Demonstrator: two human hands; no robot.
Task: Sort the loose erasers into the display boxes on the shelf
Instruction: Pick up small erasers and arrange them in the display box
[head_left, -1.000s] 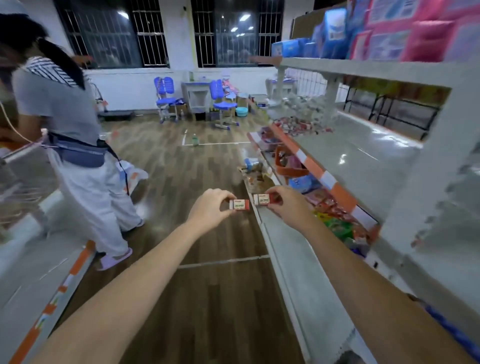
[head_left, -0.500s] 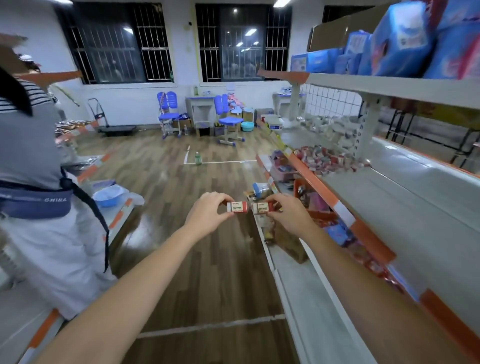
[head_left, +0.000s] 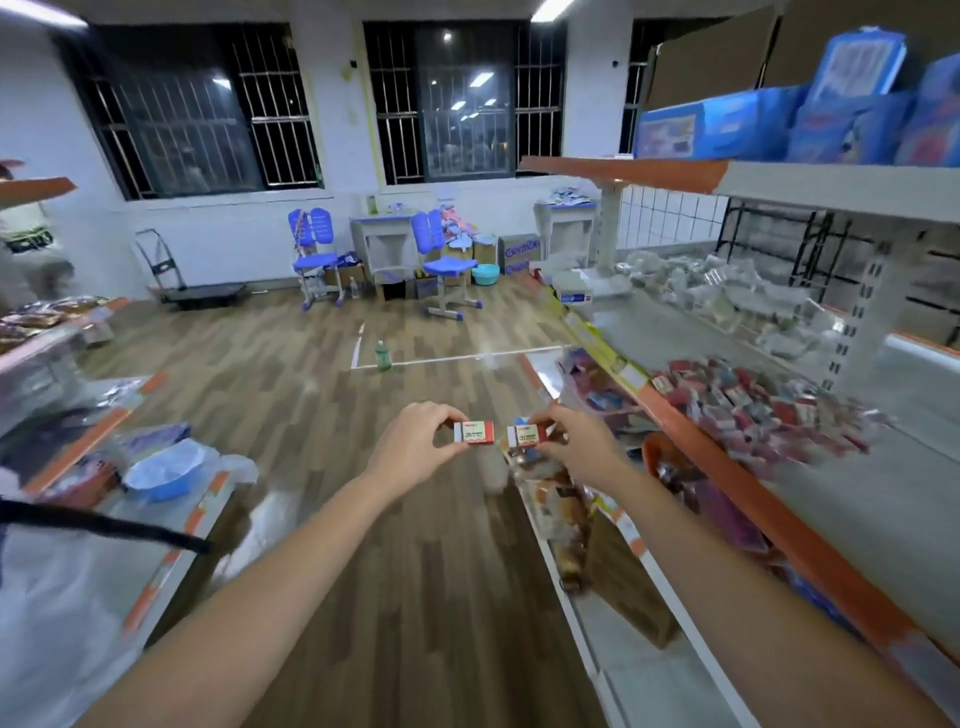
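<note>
Erasers are pinched one in each grip, held out over the aisle floor: a left eraser (head_left: 474, 433) between the thumb and fingertips of the left hand (head_left: 415, 447); a right eraser (head_left: 525, 434) likewise in the right hand (head_left: 576, 449); both long axes lie roughly level, end to end, just apart. The loose eraser pile (head_left: 748, 410) lies on the shelf (head_left: 779, 525) ahead and to the right, nearer the right hand; display boxes cannot be made out through the blur.

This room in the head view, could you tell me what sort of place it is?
Probably a mock shop set up in a classroom: retail shelving with a pile of loose erasers, plus school desks and blue chairs.
</note>
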